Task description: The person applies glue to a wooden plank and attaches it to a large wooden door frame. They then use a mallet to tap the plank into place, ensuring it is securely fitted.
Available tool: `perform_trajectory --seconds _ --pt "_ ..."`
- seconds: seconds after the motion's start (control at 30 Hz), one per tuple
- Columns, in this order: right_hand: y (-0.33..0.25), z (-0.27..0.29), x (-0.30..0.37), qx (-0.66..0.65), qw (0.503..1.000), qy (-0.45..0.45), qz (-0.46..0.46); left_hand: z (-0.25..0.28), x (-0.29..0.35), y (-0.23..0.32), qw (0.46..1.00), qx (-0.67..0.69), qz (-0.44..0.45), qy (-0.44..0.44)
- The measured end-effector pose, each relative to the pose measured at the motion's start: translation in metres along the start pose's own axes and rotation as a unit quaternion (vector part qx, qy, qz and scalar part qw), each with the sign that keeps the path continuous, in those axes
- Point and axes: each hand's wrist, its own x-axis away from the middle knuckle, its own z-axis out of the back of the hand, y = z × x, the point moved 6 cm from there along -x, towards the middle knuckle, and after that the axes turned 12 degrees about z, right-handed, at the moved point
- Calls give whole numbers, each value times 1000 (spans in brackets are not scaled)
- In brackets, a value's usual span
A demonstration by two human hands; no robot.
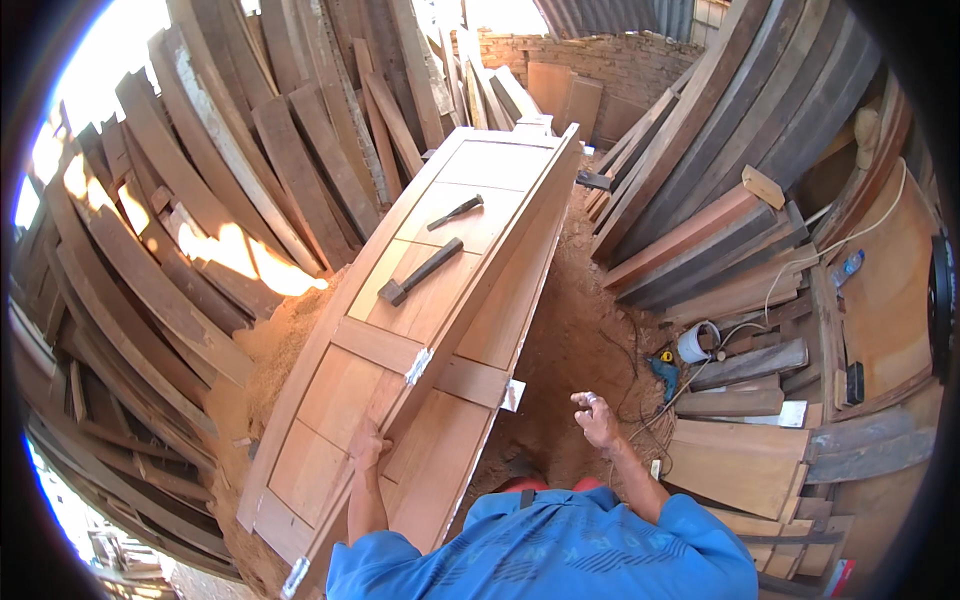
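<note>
A panelled wooden door (365,340) lies before me, slanting from near left to far right. A second panelled piece (440,440) shows below its right edge. My left hand (370,445) is closed over the upper door's edge, its fingers partly hidden. To the right, my right hand (597,420) is raised apart from the wood, fingers loosely apart, with white smears on them and nothing visibly held. A hammer (420,272) rests on the upper door, and beyond it lies a dark chisel-like tool (455,212). White smeared material (418,366) sits on the door's long edge.
Planks (170,290) lean along the left, and long boards (720,130) stand at the right. Sawdust covers the floor (575,330). A teal power tool (663,380), a white bucket (697,342) and a pale cable (790,270) lie to the right, near stacked boards (735,465).
</note>
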Motion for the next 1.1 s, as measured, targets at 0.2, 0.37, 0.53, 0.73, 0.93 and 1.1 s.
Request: perform_trajectory --seconds 0.2,0.37,0.53,0.73,0.93,1.1 --pt "42 -23 -16 -122 967 -28 -220 -25 -38 -9 996 -12 -67 -51" --pt "47 -28 -53 -220 933 -62 -278 -20 -25 4 976 42 -115 -177" --pt "64 -42 -130 -397 859 -11 -324 -15 53 35 950 86 -60 -294" --pt "117 -57 -247 -449 818 83 -351 -10 140 99 899 204 -36 -385" --pt "189 -49 -307 -511 791 155 -297 -55 179 113 927 151 -30 -342" --pt "206 -50 -316 -575 740 118 -330 -75 212 129 944 31 32 -326"
